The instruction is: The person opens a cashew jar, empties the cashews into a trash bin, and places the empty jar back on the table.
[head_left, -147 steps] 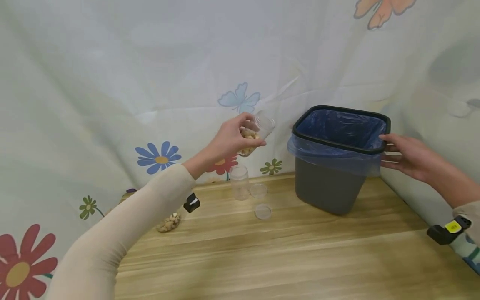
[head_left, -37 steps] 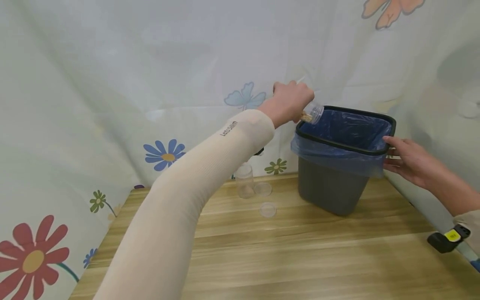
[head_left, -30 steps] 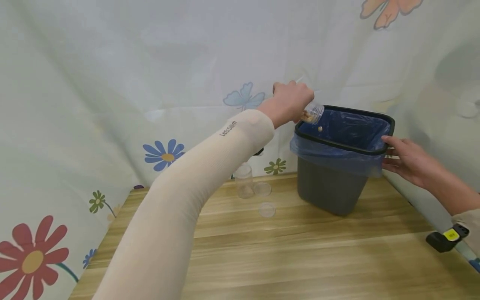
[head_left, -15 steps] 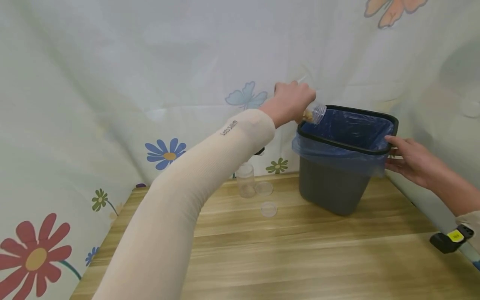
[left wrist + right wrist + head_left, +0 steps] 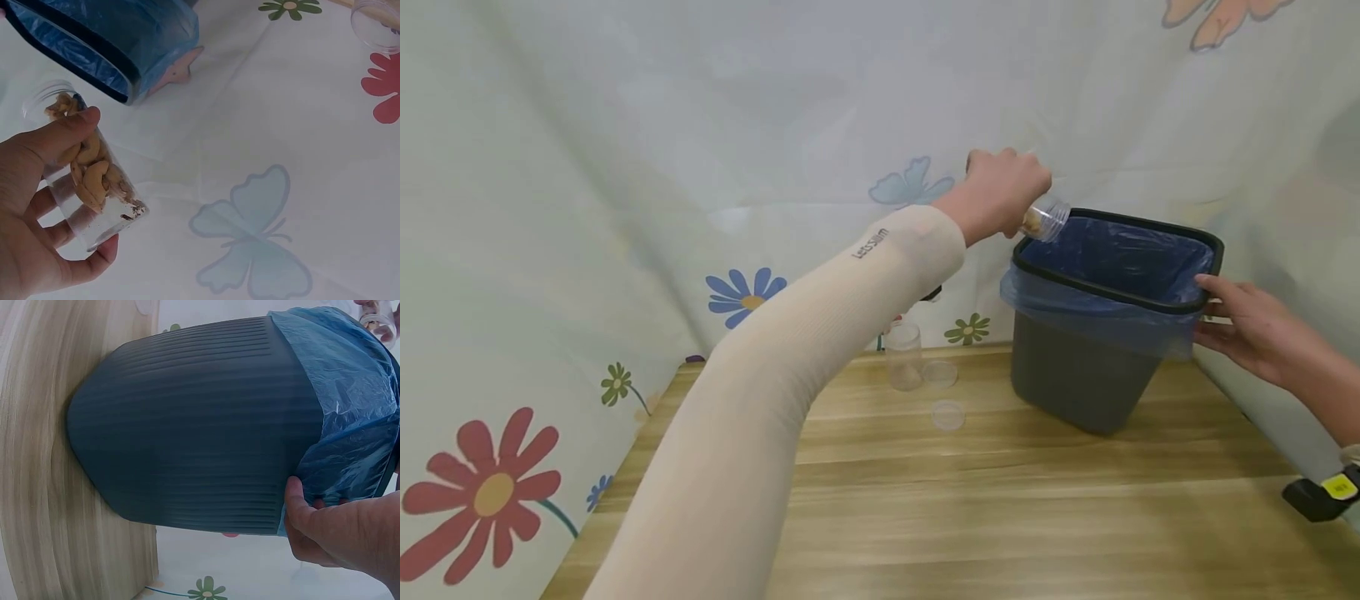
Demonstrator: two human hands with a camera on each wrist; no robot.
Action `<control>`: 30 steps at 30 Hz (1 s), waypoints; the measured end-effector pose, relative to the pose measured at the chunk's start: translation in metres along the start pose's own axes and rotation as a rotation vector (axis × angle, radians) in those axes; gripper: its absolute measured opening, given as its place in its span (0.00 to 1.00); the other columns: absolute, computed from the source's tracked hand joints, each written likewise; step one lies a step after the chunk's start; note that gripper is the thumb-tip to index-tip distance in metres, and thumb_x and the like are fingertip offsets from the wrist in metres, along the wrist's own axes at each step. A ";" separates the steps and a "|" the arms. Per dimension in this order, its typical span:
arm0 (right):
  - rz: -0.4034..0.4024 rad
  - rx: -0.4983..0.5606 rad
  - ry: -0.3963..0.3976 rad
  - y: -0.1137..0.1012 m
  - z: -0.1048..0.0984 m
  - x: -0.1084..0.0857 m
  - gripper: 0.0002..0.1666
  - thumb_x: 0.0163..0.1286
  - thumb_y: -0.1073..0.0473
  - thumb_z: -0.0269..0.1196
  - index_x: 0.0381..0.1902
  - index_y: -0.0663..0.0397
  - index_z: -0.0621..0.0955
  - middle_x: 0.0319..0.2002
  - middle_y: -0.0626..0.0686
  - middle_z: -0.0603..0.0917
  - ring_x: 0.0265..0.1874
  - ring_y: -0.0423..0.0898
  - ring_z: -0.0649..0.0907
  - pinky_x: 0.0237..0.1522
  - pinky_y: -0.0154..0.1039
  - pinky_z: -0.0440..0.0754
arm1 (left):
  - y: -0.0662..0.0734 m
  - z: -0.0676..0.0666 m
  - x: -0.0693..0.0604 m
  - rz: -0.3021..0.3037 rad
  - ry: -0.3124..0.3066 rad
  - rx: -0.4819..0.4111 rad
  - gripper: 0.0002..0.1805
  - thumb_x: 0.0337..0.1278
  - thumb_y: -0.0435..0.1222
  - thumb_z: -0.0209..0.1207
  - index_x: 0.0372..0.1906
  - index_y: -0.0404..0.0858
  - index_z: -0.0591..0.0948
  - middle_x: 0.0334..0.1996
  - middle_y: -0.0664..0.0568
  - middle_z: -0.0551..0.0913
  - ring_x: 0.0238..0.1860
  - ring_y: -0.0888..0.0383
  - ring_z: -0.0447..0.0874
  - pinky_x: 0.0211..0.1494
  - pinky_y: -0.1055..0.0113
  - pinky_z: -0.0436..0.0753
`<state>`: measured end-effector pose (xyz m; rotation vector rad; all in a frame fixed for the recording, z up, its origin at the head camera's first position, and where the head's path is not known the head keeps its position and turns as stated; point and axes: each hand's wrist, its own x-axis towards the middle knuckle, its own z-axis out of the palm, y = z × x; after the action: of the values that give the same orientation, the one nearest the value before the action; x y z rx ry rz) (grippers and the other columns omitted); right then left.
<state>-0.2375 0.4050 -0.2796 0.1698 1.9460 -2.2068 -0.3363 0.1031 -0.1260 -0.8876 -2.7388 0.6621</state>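
My left hand (image 5: 1003, 190) grips a clear plastic jar (image 5: 1051, 218), tilted with its lidless threaded mouth at the left rim of a dark grey trash bin (image 5: 1075, 375). Cashews (image 5: 94, 178) lie inside the jar in the left wrist view, some near the mouth, with dark crumbs at the base. A blue bag (image 5: 1097, 321) lines the bin and folds over its black rim. On the bin's right side my right hand (image 5: 1262, 333) holds the rim, one digit over the edge and the other fingers against the outside.
Left of the bin, another clear jar (image 5: 904, 358) stands on the wooden table (image 5: 1000, 517). Two clear round lids (image 5: 948, 415) lie beside it. A flower-printed curtain (image 5: 760, 125) hangs behind. My left sleeve (image 5: 752, 400) covers the table's left part.
Since the oldest frame, my left hand has carried the jar right and tipped it over the bin. A nut fell about one second ago. My right hand stays on the bin; the view shifts slightly.
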 end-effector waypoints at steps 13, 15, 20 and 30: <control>-0.026 0.006 -0.004 0.000 0.001 0.000 0.25 0.80 0.45 0.52 0.67 0.41 0.58 0.49 0.45 0.69 0.38 0.35 0.84 0.43 0.32 0.83 | 0.002 -0.001 -0.003 0.023 0.010 0.054 0.30 0.62 0.41 0.67 0.68 0.57 0.75 0.60 0.59 0.77 0.51 0.55 0.71 0.44 0.53 0.76; -0.026 -0.007 -0.007 -0.001 0.001 0.001 0.25 0.80 0.44 0.52 0.66 0.42 0.59 0.51 0.47 0.67 0.38 0.34 0.84 0.43 0.31 0.83 | 0.001 0.000 -0.004 0.025 0.013 0.056 0.28 0.62 0.41 0.66 0.67 0.57 0.76 0.58 0.58 0.77 0.49 0.55 0.70 0.41 0.55 0.75; -0.003 -0.052 -0.019 0.000 0.003 0.004 0.31 0.79 0.41 0.51 0.71 0.43 0.56 0.58 0.50 0.61 0.45 0.33 0.79 0.46 0.29 0.81 | 0.001 0.006 -0.007 0.021 -0.003 0.034 0.26 0.62 0.41 0.66 0.65 0.57 0.78 0.57 0.59 0.77 0.48 0.56 0.70 0.39 0.55 0.74; -0.026 -0.069 -0.008 0.002 0.008 0.002 0.29 0.79 0.42 0.52 0.68 0.44 0.57 0.54 0.50 0.65 0.38 0.32 0.83 0.43 0.31 0.83 | 0.001 0.012 -0.005 0.017 0.002 0.030 0.30 0.61 0.41 0.68 0.68 0.58 0.76 0.59 0.59 0.77 0.49 0.56 0.71 0.41 0.54 0.75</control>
<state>-0.2390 0.3972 -0.2808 0.1259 2.0282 -2.1495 -0.3357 0.0963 -0.1372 -0.9058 -2.7156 0.7031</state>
